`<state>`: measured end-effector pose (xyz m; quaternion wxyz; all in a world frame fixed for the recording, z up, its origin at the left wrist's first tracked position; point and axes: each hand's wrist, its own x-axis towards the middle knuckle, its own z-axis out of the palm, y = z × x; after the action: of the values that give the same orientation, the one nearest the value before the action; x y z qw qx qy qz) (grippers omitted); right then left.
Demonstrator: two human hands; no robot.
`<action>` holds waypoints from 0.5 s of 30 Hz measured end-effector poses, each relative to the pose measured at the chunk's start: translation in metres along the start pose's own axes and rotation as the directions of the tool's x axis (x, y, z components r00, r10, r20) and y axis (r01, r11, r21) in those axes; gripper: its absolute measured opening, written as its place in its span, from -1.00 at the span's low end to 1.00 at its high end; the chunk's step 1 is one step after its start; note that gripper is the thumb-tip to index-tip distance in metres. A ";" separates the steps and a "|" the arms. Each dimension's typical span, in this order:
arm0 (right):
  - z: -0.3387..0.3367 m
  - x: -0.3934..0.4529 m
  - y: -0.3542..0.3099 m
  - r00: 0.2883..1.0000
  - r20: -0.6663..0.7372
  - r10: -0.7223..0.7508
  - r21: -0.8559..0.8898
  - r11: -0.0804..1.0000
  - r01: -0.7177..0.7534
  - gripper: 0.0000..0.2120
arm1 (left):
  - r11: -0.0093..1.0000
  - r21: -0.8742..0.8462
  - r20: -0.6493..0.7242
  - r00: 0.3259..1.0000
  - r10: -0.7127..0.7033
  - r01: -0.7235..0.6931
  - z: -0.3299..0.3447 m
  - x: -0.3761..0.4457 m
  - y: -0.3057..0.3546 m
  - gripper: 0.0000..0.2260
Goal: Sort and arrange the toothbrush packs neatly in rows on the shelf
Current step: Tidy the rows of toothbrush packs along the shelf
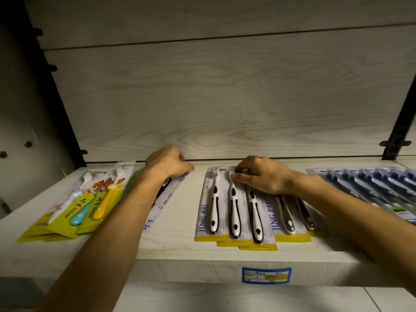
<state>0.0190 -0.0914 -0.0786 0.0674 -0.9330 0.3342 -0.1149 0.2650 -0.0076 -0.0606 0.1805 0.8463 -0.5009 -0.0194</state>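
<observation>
Several black-and-white toothbrush packs (234, 208) lie fanned in the middle of the pale wooden shelf (180, 221). My right hand (261, 174) rests on their far ends, fingers curled and pinching the top of one pack. My left hand (167, 164) is curled over the far end of a white pack with purple print (162, 208), which lies mostly under my forearm. Yellow children's toothbrush packs (85, 203) are stacked at the left. A row of dark blue packs (371, 188) overlaps at the right.
The wood-grain back panel (225, 97) rises just behind the packs. Black uprights with brackets (396, 143) frame both sides. A blue price label (265, 275) is stuck on the shelf's front edge. Bare shelf shows between the white pack and the black-and-white packs.
</observation>
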 end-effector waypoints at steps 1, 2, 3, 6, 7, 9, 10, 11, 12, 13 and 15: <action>0.002 0.000 -0.001 1.000 -0.003 -0.006 -0.005 1.000 0.006 -0.62 | 1.000 0.027 0.052 0.999 -0.009 0.007 0.001 -0.001 -0.001 -0.67; 0.004 0.000 -0.003 1.000 -0.007 -0.010 -0.005 1.000 0.010 -0.62 | 0.999 0.042 0.070 0.998 -0.006 0.003 0.002 -0.001 0.000 -0.68; 0.005 0.000 -0.004 1.000 -0.010 -0.014 -0.004 1.000 0.014 -0.61 | 0.999 0.049 0.060 0.998 0.003 -0.006 0.002 -0.001 0.000 -0.71; 0.007 0.000 -0.005 1.000 -0.017 -0.021 -0.001 1.000 0.021 -0.57 | 1.000 0.016 0.000 1.000 0.026 -0.026 0.003 0.002 0.000 -0.77; 0.007 0.000 -0.004 1.000 -0.023 -0.021 0.006 1.000 0.021 -0.56 | 1.000 -0.005 -0.014 1.000 0.026 -0.026 0.003 0.003 0.000 -0.78; 0.007 0.001 -0.003 0.999 -0.028 -0.020 0.024 0.999 0.021 -0.59 | 0.999 -0.035 -0.039 0.999 0.019 -0.021 0.006 0.004 0.000 -0.77; 0.007 0.001 -0.004 0.999 -0.024 -0.024 0.033 0.999 0.024 -0.61 | 0.999 -0.047 -0.052 0.999 0.016 -0.018 0.007 0.005 0.000 -0.77; 0.006 0.001 -0.004 0.999 -0.021 -0.029 0.045 0.999 0.030 -0.64 | 0.998 -0.067 -0.066 0.998 0.011 -0.015 0.008 0.005 0.000 -0.76; 0.006 0.001 -0.004 0.999 -0.023 -0.035 0.058 0.998 0.036 -0.68 | 0.996 -0.093 -0.078 0.997 0.005 -0.012 0.009 0.005 0.000 -0.76; 0.005 0.000 -0.004 0.999 -0.027 -0.042 0.069 0.997 0.044 -0.72 | 0.993 -0.120 -0.089 0.996 0.003 -0.013 0.010 0.006 -0.001 -0.77; 0.004 0.001 -0.004 0.998 -0.038 -0.050 0.081 0.995 0.053 -0.73 | 0.989 -0.148 -0.110 0.994 0.008 -0.024 0.010 0.006 -0.001 -0.79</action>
<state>0.0231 -0.0892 -0.0818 0.0968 -0.9356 0.3061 -0.1471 0.2664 -0.0155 -0.0695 0.2706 0.8261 -0.4942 -0.0089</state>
